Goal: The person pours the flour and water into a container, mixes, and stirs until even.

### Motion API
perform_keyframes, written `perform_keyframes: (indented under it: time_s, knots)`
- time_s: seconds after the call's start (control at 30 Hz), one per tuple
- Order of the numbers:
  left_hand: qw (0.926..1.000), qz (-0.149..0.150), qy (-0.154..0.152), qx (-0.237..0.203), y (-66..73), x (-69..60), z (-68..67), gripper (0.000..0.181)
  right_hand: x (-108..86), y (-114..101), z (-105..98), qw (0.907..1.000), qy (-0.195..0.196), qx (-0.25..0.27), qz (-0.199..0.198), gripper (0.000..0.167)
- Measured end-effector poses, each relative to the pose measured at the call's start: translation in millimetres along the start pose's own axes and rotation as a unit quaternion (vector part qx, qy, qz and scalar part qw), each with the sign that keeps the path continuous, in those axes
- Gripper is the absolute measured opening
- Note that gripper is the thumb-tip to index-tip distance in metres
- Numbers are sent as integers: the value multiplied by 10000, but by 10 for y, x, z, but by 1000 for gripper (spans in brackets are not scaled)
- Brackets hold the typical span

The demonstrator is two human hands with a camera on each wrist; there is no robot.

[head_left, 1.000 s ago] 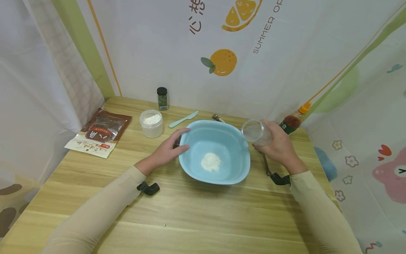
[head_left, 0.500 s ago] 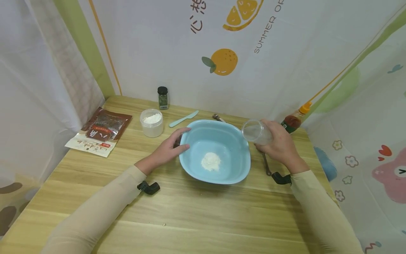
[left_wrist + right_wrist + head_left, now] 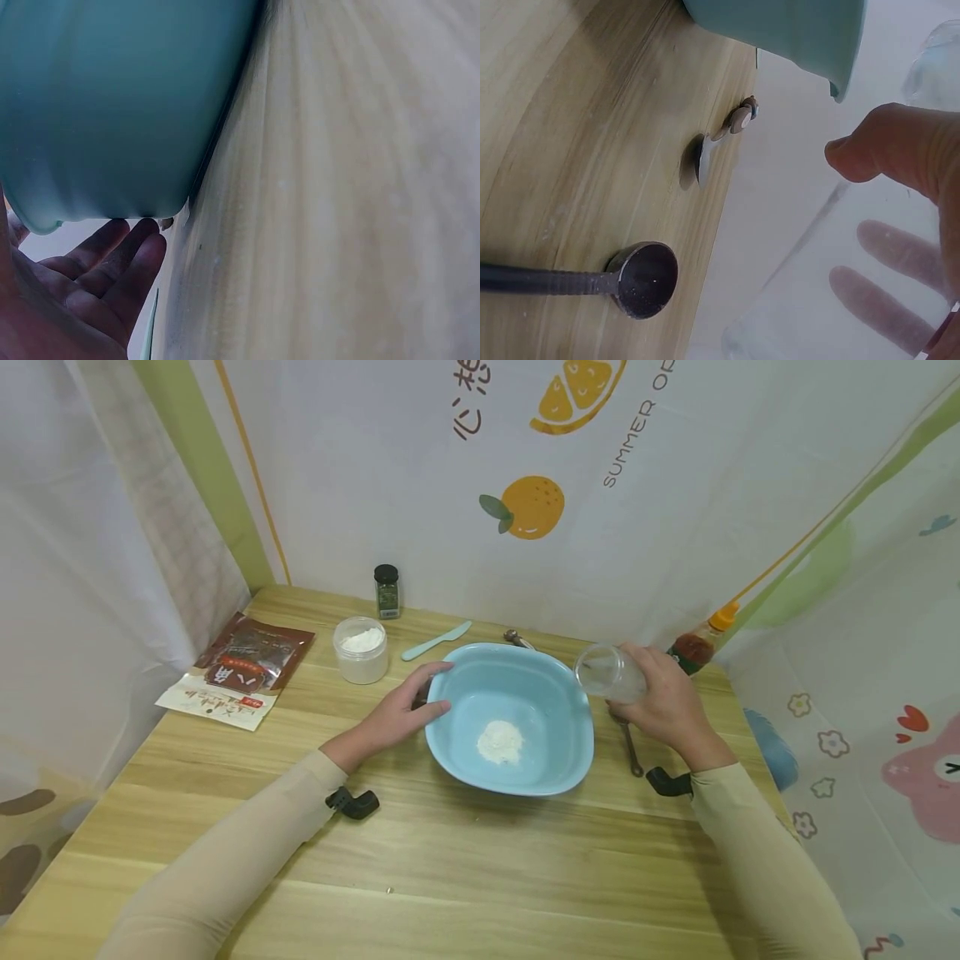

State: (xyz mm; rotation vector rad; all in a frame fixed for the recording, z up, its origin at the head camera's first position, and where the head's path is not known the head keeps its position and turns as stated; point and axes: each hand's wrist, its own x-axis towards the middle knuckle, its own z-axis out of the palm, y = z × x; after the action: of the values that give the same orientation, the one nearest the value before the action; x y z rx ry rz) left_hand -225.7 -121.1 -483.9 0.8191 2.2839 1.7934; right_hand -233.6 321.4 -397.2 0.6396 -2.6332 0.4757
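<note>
A light blue plastic basin (image 3: pixel 510 675) stands on the wooden table with a small heap of white powder (image 3: pixel 500 742) on its bottom. My left hand (image 3: pixel 393 718) grips the basin's left rim, thumb over the edge; in the left wrist view its fingers (image 3: pixel 139 281) touch the outer wall. Beyond the right rim, my right hand (image 3: pixel 663 702) holds a clear plastic cup (image 3: pixel 611 675), tilted with its mouth toward the basin. Fingers show through the cup's wall in the right wrist view. Whether liquid is inside cannot be told.
A dark measuring spoon (image 3: pixel 646 279) lies below the right hand, metal spoons (image 3: pixel 517 637) behind the basin. Leftward are a pale knife (image 3: pixel 437 641), an open jar of white powder (image 3: pixel 362 656), a spice bottle (image 3: pixel 387 593) and a brown packet (image 3: pixel 243 668). A sauce bottle (image 3: pixel 693 650) stands back right.
</note>
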Motion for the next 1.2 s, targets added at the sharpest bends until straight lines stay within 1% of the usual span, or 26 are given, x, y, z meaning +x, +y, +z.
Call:
perform_keyframes:
  time_s: [0.4,0.67,1.2]
  knots:
    - [10000,45,23,-11,-9,1,2,64,-11,26,-2,9997,23,-217,-142,83]
    - [10000,43,64,36,6,-1,6,63,-15,47,-5,9994,75,-220,-275,81]
    - [10000,-21,64,51,13,-1,7,63,0,44,-12,9991,109,-273,-318,80]
